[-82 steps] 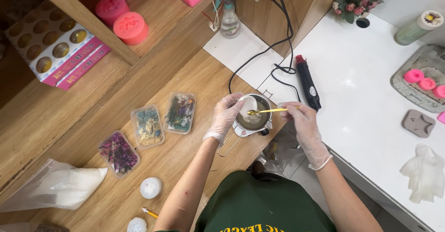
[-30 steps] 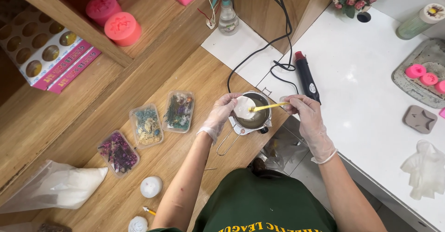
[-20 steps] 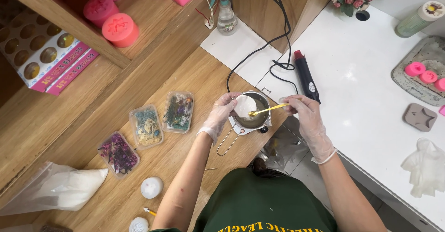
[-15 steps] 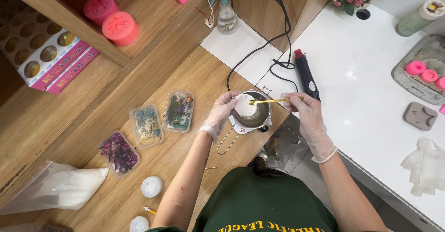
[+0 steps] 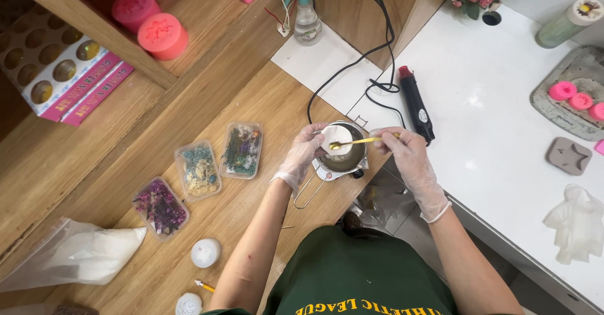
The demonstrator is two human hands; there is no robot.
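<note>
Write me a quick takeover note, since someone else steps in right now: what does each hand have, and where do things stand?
Left hand: gloved, holds a white disc at the rim of the small metal pot.
Right hand: gloved, grip on a yellow spoon, bowl over the disc.
The pot sits on a small heater on the wooden table edge, holding dark liquid.
Done: the spoon has reached the disc.
Left: the three dried-flower trays lie untouched beside it.

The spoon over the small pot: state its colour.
Golden yellow; the spoon shows best in the head view, in the right hand.
</note>
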